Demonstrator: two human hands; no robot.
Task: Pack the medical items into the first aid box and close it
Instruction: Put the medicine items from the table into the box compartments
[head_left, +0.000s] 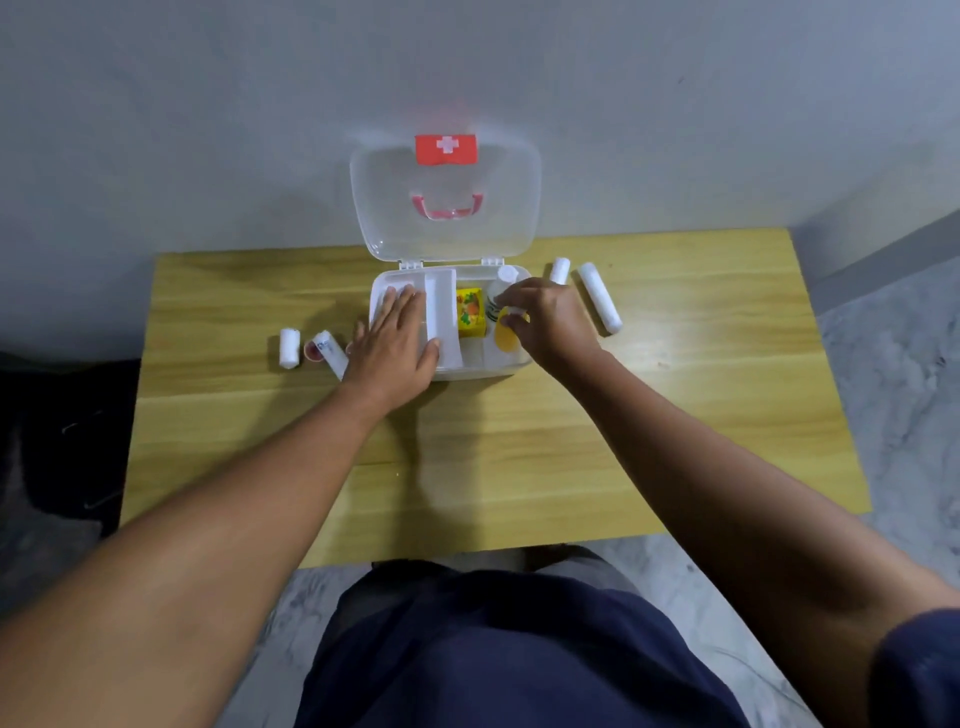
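Both arms bare, extended forward, converging toward centre. Left hand (397, 343): palm down, fingers straight and spread slightly, thumb out to the right; lying flat, nothing held. Right hand (545, 322): palm down, wrist bent slightly inward, fingers curled, thumb and fingertips (506, 312) pinched on a small item; item too hidden to identify. Hands near each other, not touching.

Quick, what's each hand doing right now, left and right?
Left hand: open, flat on the left side of the first aid box, holding nothing.
Right hand: fingers pinched on a small white item over the box.
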